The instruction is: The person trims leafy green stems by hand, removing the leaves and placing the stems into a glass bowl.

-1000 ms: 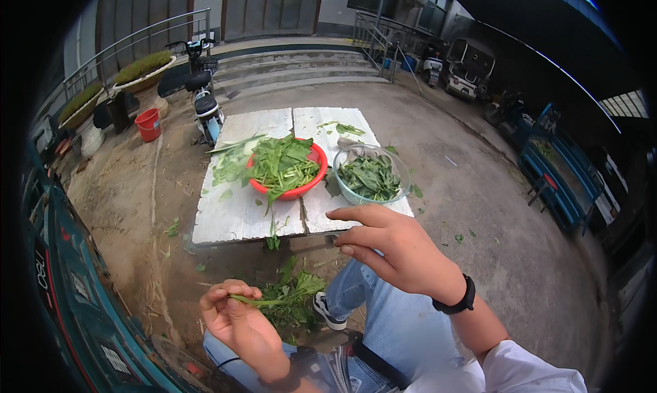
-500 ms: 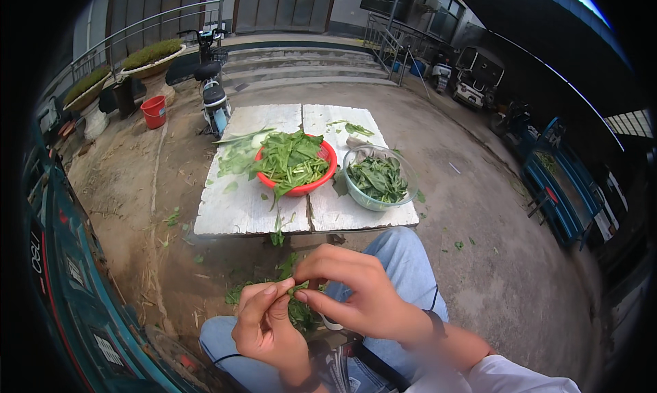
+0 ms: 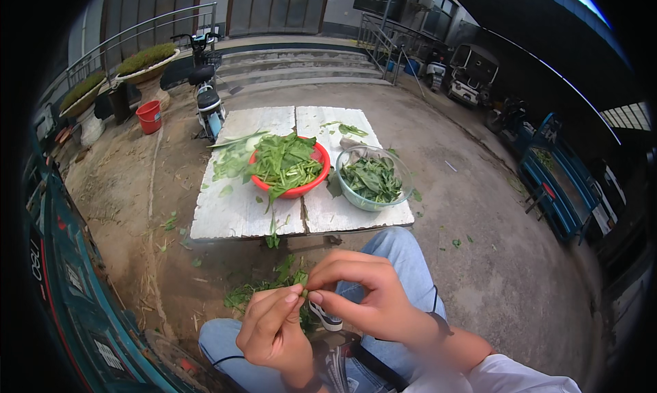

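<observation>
Just above my lap, my left hand [image 3: 275, 330] and my right hand [image 3: 366, 290] meet fingertip to fingertip. Both are closed in a pinch on a small piece of green stem [image 3: 304, 293], mostly covered by the fingers. Past them stands a low white table [image 3: 246, 216]. On it a red plastic basin [image 3: 317, 182] holds a heap of long-stemmed leafy greens [image 3: 287, 162]. To its right, a clear bowl [image 3: 367, 203] is filled with dark green picked leaves [image 3: 373, 177]. Pale green stalks [image 3: 236, 157] lie at the table's left side.
A pile of greens [image 3: 256, 290] lies on the ground below the table's near edge. A teal vehicle [image 3: 75, 304] flanks me at left. Farther off are an electric scooter [image 3: 207, 99], a red bucket [image 3: 149, 116], steps [image 3: 294, 68] and a blue cart [image 3: 561, 188].
Both hands have shifted slightly to the right, still pinched together. More of the green stem shows between the fingertips. The view has turned slightly; bowls and table keep their places.
</observation>
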Action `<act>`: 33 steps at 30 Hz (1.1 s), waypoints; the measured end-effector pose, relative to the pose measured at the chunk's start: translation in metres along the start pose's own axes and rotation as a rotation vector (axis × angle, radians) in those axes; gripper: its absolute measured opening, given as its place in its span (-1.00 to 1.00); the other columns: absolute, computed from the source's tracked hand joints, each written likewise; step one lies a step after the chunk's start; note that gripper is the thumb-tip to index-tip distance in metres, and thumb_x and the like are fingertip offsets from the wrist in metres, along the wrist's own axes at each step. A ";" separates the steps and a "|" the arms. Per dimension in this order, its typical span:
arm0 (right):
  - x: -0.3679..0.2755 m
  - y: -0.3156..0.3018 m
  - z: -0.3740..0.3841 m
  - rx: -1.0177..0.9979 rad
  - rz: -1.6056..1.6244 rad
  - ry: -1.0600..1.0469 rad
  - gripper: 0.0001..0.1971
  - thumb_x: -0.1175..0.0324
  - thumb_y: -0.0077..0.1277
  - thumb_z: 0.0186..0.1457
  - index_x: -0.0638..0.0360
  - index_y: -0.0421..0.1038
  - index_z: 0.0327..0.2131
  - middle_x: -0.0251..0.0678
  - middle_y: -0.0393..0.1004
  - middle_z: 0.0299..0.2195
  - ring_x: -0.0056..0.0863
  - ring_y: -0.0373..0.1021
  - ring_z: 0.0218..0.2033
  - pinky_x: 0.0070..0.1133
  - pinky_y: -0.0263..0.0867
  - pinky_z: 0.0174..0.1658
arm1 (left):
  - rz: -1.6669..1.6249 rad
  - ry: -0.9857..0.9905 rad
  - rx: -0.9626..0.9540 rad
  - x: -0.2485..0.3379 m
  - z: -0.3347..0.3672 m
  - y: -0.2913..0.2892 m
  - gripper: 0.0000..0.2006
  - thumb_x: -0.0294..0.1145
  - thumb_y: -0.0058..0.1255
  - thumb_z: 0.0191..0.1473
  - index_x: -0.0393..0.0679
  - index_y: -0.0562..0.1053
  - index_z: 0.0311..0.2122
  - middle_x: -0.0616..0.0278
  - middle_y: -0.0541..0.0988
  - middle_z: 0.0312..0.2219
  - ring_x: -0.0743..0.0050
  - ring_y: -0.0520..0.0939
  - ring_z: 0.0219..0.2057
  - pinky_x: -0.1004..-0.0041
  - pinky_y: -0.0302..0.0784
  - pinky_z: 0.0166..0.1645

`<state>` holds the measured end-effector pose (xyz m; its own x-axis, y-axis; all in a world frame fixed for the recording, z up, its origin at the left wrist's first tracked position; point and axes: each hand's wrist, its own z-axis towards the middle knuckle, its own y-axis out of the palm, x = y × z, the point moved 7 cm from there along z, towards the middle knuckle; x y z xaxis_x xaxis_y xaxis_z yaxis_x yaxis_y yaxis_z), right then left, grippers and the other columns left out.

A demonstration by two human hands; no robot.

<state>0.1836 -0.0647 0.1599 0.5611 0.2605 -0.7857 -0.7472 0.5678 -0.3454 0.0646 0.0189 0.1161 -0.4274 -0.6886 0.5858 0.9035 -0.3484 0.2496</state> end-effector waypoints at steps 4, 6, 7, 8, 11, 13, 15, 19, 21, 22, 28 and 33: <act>-0.003 -0.002 -0.001 -0.006 -0.021 -0.004 -0.89 0.54 0.14 0.05 0.32 0.49 -0.31 -0.26 0.48 -0.39 -0.51 0.43 -0.43 -0.62 0.33 -0.37 | -0.019 0.001 -0.002 0.002 0.000 0.001 -0.83 -0.63 0.25 -0.08 -0.25 0.57 -0.31 0.09 0.64 -0.47 0.26 0.63 -0.47 0.46 0.55 -0.36; -0.005 -0.002 -0.002 0.003 -0.029 -0.010 -0.89 0.54 0.14 0.04 0.32 0.49 -0.32 -0.26 0.48 -0.39 -0.51 0.44 -0.43 -0.61 0.33 -0.37 | -0.018 0.006 -0.001 0.003 0.000 0.001 -0.83 -0.63 0.25 -0.08 -0.25 0.57 -0.31 0.09 0.64 -0.47 0.26 0.63 -0.47 0.46 0.55 -0.36; -0.006 -0.002 -0.002 0.005 -0.033 -0.012 -0.89 0.55 0.14 0.04 0.33 0.49 -0.32 -0.26 0.48 -0.38 -0.51 0.44 -0.43 -0.61 0.33 -0.37 | -0.016 0.006 -0.002 0.002 0.000 0.001 -0.83 -0.63 0.25 -0.08 -0.25 0.57 -0.32 0.09 0.64 -0.47 0.27 0.63 -0.47 0.46 0.55 -0.36; -0.006 -0.002 -0.002 0.006 -0.036 -0.015 -0.89 0.55 0.14 0.04 0.33 0.49 -0.32 -0.25 0.49 -0.38 -0.50 0.44 -0.43 -0.61 0.33 -0.37 | -0.014 0.006 -0.002 0.002 0.000 0.001 -0.84 -0.63 0.25 -0.09 -0.25 0.57 -0.32 0.09 0.64 -0.47 0.27 0.63 -0.47 0.46 0.55 -0.36; -0.007 -0.002 -0.003 0.018 -0.065 -0.030 -0.89 0.57 0.15 0.01 0.33 0.49 -0.33 -0.25 0.48 -0.40 -0.48 0.44 -0.43 -0.59 0.33 -0.38 | -0.019 0.005 -0.022 0.002 0.000 0.002 -0.84 -0.63 0.25 -0.09 -0.25 0.56 -0.33 0.09 0.65 -0.47 0.27 0.63 -0.47 0.46 0.55 -0.36; -0.008 -0.003 -0.003 0.035 -0.085 -0.059 -0.89 0.58 0.15 -0.02 0.34 0.49 -0.35 -0.24 0.48 -0.41 -0.46 0.44 -0.44 -0.58 0.33 -0.38 | -0.048 -0.017 -0.047 -0.001 0.001 0.002 -0.85 -0.64 0.25 -0.09 -0.25 0.56 -0.34 0.09 0.65 -0.47 0.27 0.64 -0.47 0.46 0.54 -0.36; -0.009 -0.003 -0.004 0.051 -0.096 -0.078 -0.88 0.59 0.15 -0.04 0.34 0.49 -0.36 -0.24 0.48 -0.42 -0.46 0.44 -0.44 -0.58 0.33 -0.39 | -0.078 -0.047 -0.063 -0.004 0.001 0.003 -0.86 -0.64 0.24 -0.09 -0.25 0.56 -0.35 0.08 0.65 -0.47 0.27 0.64 -0.47 0.47 0.53 -0.36; -0.009 -0.002 -0.004 0.084 -0.098 -0.051 -0.90 0.60 0.17 -0.06 0.35 0.49 -0.40 -0.21 0.51 -0.43 -0.44 0.45 -0.43 -0.57 0.35 -0.36 | -0.060 -0.077 -0.062 -0.006 0.001 0.003 -0.86 -0.64 0.25 -0.10 -0.25 0.57 -0.36 0.09 0.63 -0.48 0.26 0.63 -0.47 0.47 0.52 -0.37; -0.008 -0.003 -0.003 0.108 -0.102 -0.023 -0.90 0.62 0.18 -0.08 0.36 0.49 -0.41 -0.20 0.52 -0.43 -0.43 0.46 -0.43 -0.58 0.36 -0.35 | 0.063 -0.008 -0.090 0.001 0.004 0.005 -0.85 -0.65 0.24 -0.10 -0.26 0.57 -0.35 0.11 0.61 -0.47 0.26 0.61 -0.45 0.47 0.50 -0.36; -0.007 -0.004 -0.002 0.123 -0.107 -0.013 -0.90 0.63 0.17 -0.09 0.36 0.49 -0.42 -0.21 0.51 -0.44 -0.44 0.46 -0.43 -0.58 0.36 -0.35 | 0.160 0.056 -0.121 0.008 0.006 0.007 -0.85 -0.66 0.23 -0.10 -0.27 0.57 -0.34 0.11 0.60 -0.45 0.27 0.60 -0.43 0.47 0.49 -0.34; -0.007 -0.005 -0.001 0.191 -0.159 -0.072 -0.88 0.62 0.16 -0.08 0.35 0.46 -0.40 -0.25 0.46 -0.44 -0.50 0.44 -0.46 -0.61 0.35 -0.40 | 0.266 -0.024 -0.155 0.013 0.003 0.014 -0.80 -0.71 0.18 -0.12 -0.29 0.58 -0.30 0.12 0.56 -0.42 0.24 0.58 -0.39 0.43 0.49 -0.31; -0.013 -0.003 0.002 0.148 -0.191 -0.101 -0.87 0.62 0.16 -0.07 0.34 0.46 -0.39 -0.25 0.45 -0.43 -0.50 0.43 -0.47 -0.61 0.34 -0.40 | 0.175 -0.117 -0.143 0.002 0.002 0.009 -0.79 -0.72 0.17 -0.12 -0.32 0.57 -0.29 0.09 0.58 -0.42 0.28 0.60 -0.40 0.43 0.54 -0.30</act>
<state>0.1796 -0.0677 0.1720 0.7255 0.2096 -0.6555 -0.5679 0.7205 -0.3980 0.0721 0.0155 0.1216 -0.2503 -0.6713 0.6976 0.9462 -0.3222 0.0294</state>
